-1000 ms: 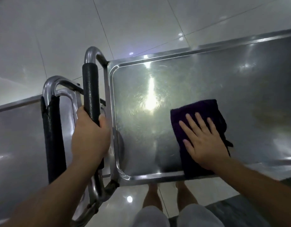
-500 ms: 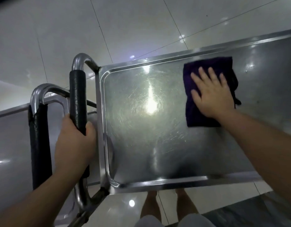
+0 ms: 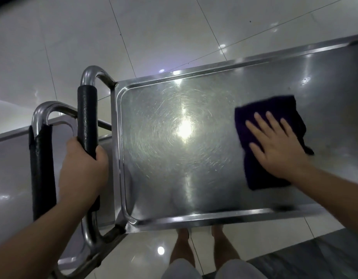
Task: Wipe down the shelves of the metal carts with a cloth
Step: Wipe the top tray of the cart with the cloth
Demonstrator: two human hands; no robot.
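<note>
R hand (image 3: 279,147) w/ the purple cloth (image 3: 262,137) moved again. 1 s ago it sat at the near edge of the top shelf (image 3: 174,178), half a sec ago it was pushed up by the far rim, and now it's slid back toward the near side, approx mid-depth of the shelf, palm flat on the cloth. Cloth's far edge no longer touches the far rim. View also shifted a bit, so the cart sits lower and more to the right in frame.

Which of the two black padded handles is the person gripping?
The right-hand handle, joined to the shelf being wiped; the left hand grips it. The other handle stands untouched.
</note>
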